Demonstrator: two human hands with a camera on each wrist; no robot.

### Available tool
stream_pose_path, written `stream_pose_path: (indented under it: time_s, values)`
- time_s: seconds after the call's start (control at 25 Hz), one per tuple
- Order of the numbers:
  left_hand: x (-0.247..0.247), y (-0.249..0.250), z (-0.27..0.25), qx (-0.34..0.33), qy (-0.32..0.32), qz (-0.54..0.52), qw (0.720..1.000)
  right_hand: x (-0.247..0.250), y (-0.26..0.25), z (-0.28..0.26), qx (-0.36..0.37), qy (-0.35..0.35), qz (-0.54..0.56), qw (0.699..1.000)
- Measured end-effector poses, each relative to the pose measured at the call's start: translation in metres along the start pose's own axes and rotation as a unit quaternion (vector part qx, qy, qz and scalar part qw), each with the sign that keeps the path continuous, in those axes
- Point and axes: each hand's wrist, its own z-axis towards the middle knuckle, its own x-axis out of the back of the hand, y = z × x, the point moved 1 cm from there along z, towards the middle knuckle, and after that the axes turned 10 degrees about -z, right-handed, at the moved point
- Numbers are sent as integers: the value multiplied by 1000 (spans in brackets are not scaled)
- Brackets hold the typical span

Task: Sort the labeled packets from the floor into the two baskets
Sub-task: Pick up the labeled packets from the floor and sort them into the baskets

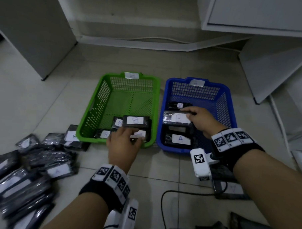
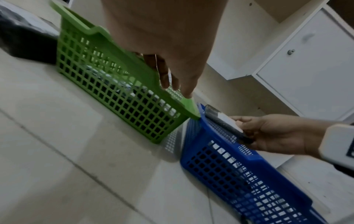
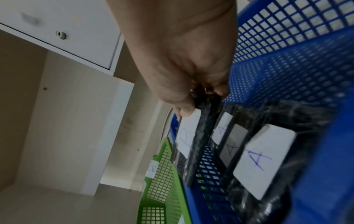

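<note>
Glossy black plastic-wrapped packets (image 1: 176, 119) with matt white paper labels lie in perforated plastic baskets (image 1: 232, 107) on smooth tiles (image 1: 154, 187).

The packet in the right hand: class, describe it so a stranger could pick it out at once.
Find the blue basket, on the right. Above its near-left part, the right hand pinches a black packet. Its label reads B, while the packets below read A.

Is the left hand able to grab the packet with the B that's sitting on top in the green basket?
Probably yes. The left hand hovers over the green basket's near rim, holding nothing, and the B packet lies on top just beyond its fingers, uncovered.
</note>
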Motion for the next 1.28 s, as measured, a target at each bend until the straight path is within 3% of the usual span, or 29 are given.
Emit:
stream_pose_path:
  time_s: [0.08,0.2,0.36,0.44,0.6,0.8,0.92,1.08,1.2,1.28]
  values:
    - [0,-10,-5,-24,-36,44,998,7,-13,1,-7,6,-26,1000]
    - [2,-19,-2,-49,-76,21,996,8,-40,9,-4,15,-10,1000]
    - [6,-24,4,-82,-114,1,990,-39,-85,19,32,-28,-12,999]
    - [13,-35,4,-106,-75,-20,991,-75,-99,25,35,-58,-45,997]
    - [40,-63,-3,-46,28,-40,998,-117,-107,38,44,-35,-133,990]
    - [52,-77,-3,-58,-49,-105,992,-128,-94,44,84,-6,-333,939]
    - [65,-82,-5,-44,-54,-155,985,-131,-87,25,123,24,-278,952]
    - [81,-102,-28,-24,50,-148,987,-138,-99,-31,218,69,-118,966]
    - [93,-138,-51,48,30,-50,997,-163,-119,-63,301,30,-88,949]
    - [104,-163,-61,95,-7,51,994,-186,-123,-77,318,-15,-89,944]
